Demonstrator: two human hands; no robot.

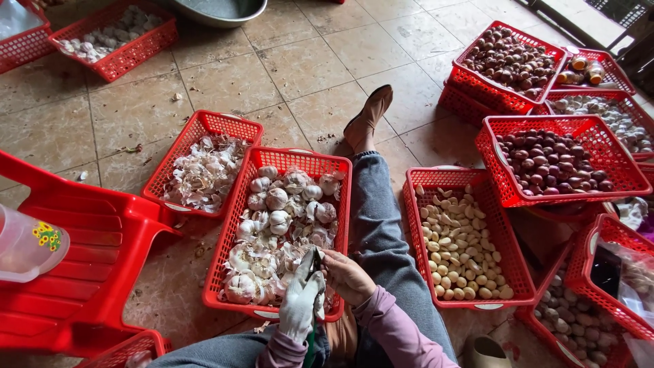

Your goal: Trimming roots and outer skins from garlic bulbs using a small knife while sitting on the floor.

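Note:
My left hand, in a white glove, holds a garlic piece over the near edge of a red basket filled with whole garlic bulbs and loose skins. My bare right hand meets it, fingers pinched on the same piece, with what looks like a small dark blade between the hands. To the right of my outstretched leg lies a red basket of peeled cloves.
A red basket of papery garlic skins lies to the left, beside a red plastic stool. Baskets of shallots and more garlic crowd the right. Another garlic basket and a metal basin sit on the far tiled floor.

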